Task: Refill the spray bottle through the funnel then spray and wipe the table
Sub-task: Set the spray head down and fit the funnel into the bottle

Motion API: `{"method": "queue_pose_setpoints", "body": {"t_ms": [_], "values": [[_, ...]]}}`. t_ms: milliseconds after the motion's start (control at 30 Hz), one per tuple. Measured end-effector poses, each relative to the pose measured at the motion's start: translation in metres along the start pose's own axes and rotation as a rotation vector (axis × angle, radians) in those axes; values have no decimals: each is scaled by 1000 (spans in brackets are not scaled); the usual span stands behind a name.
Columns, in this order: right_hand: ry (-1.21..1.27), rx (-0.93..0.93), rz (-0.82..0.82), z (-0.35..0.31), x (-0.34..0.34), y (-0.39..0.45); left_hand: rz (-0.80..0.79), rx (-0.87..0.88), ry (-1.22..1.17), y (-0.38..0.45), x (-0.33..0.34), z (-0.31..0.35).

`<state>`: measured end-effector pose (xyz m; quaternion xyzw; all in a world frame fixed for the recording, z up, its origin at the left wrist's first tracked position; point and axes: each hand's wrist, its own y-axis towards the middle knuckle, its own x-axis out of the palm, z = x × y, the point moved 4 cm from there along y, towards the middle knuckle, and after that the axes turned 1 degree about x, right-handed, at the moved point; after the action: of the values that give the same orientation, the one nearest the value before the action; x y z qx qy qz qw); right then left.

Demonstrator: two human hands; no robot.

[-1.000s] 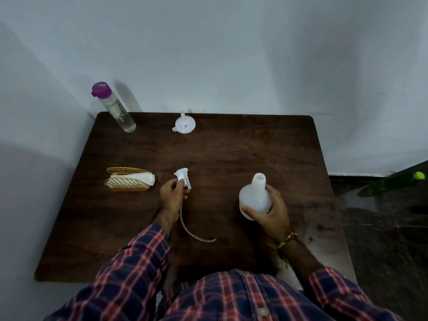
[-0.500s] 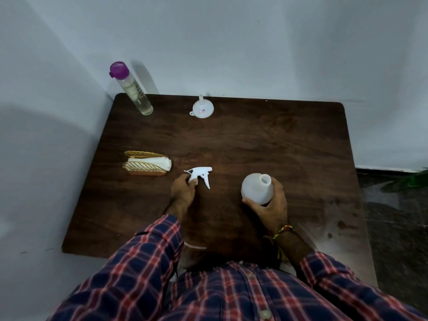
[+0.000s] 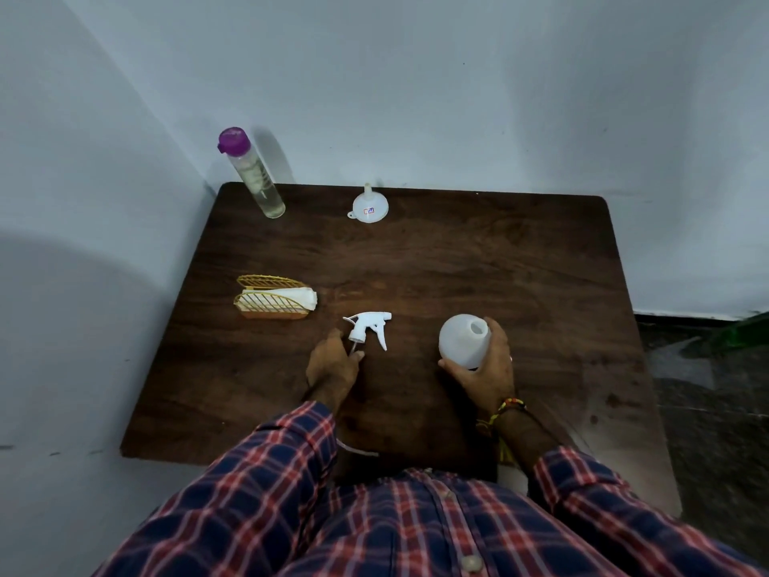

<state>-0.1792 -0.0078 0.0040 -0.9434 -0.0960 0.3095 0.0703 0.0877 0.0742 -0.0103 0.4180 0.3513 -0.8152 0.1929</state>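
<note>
Hands work at mid-desk: left hand pinches the dip tube below the sprayer head lying flat; right hand grips the uncapped spray bottle. Advise releasing the head, steadying the bottle upright, then fetching the funnel from the far edge.

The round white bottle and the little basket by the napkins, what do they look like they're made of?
The bottle, held by the right hand, looks like matte, milky, translucent plastic: light glows softly through its wall. The basket looks like thin gold-coloured wire, probably metal, with open bars; its base looks tan, material unclear.
</note>
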Motion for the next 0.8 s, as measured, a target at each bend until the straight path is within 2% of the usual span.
{"method": "queue_pose_setpoints", "body": {"t_ms": [267,467,567,800], "values": [[-8,62,1,8,-5,-15,-4,29,-23,-12,-3,-2],[-18,87,39,14,-16,-31,87,3,-42,-24,-7,-18],[31,73,125,2,-26,-36,104,-8,-19,-23,-9,-24],[94,-95,401,-52,-52,-35,87,41,-107,-1,-11,-7]]}}
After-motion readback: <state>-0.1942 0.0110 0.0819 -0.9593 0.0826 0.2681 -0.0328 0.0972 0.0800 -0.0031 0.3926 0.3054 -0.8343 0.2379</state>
